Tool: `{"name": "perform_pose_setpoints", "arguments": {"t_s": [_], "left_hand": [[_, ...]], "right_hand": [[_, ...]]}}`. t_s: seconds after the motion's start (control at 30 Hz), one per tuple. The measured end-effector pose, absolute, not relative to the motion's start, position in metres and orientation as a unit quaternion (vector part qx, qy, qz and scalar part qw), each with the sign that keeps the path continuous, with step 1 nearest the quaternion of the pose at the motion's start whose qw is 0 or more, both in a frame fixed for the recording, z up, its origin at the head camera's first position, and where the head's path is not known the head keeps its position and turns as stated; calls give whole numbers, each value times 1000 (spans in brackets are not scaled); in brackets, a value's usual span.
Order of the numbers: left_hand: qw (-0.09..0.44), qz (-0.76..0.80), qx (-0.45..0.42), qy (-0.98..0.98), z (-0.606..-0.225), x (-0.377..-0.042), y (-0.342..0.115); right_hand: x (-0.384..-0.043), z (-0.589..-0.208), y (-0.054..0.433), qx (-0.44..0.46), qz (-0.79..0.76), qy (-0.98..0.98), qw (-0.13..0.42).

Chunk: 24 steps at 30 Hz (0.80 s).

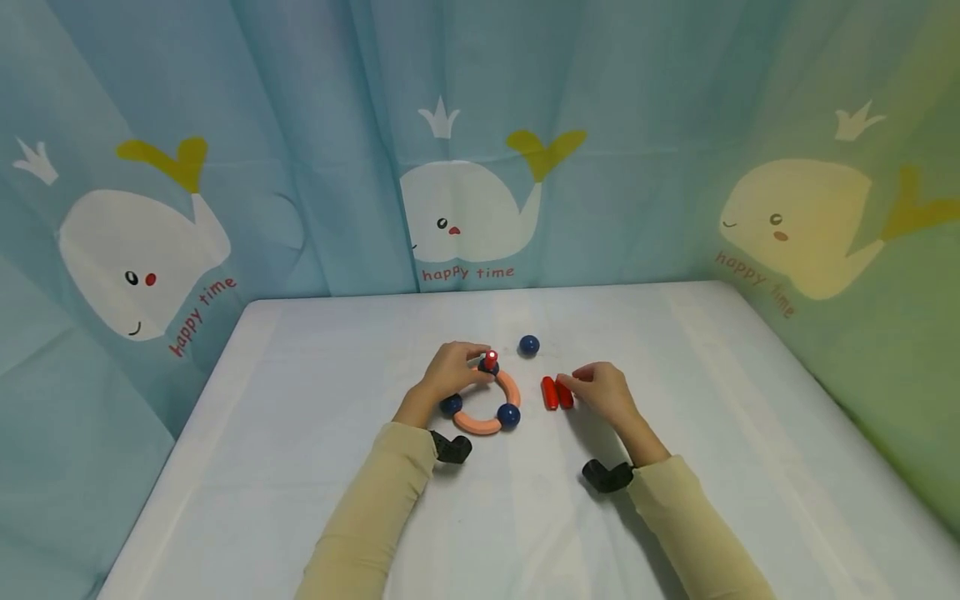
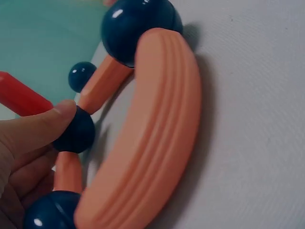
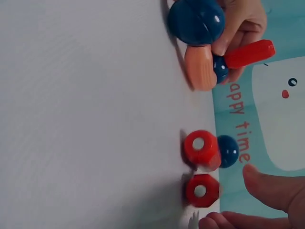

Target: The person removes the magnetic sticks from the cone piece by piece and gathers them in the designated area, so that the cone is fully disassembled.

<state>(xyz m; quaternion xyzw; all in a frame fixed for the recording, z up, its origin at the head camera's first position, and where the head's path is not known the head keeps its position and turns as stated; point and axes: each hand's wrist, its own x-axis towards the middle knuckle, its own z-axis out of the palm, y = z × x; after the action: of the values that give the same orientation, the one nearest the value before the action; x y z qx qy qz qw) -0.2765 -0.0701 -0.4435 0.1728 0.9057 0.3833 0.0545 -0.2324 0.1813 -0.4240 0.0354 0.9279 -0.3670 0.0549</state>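
Observation:
Three dark blue balls and curved orange rods (image 1: 476,425) form a ring on the table. My left hand (image 1: 453,369) pinches the ring's far ball (image 2: 76,131) between thumb and fingers. A red rod (image 3: 250,53) stands up from that ball. To the right of the ring, two red rods (image 1: 551,393) lie side by side, their pale round ends showing in the right wrist view. My right hand (image 1: 603,390) is at the right-hand red rod (image 3: 202,191), thumb and fingers spread on either side of it; contact cannot be made out.
A loose blue ball (image 1: 528,345) lies beyond the red rods. The white-covered table (image 1: 300,500) reaches back to a blue curtain (image 1: 337,125) printed with whales. Dark wrist cameras (image 1: 606,477) hang below both sleeves, close to the table.

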Motion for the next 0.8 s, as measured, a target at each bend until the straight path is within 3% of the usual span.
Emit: {"name": "perform_pose_setpoints", "arguments": {"t_s": [0.13,0.37,0.8], "left_hand": [[44,385,170,906,-448,-275,-68],[3,375,176,910,-454,-272,-65],[-59,369,212,903,-456,-267,-70]], "right_hand": [[-234,-424,170,16,-392,919,23],[-233,-419,141,-22,-393,915,-83],[-237,-424,93,-170,-494,850,-63]]}}
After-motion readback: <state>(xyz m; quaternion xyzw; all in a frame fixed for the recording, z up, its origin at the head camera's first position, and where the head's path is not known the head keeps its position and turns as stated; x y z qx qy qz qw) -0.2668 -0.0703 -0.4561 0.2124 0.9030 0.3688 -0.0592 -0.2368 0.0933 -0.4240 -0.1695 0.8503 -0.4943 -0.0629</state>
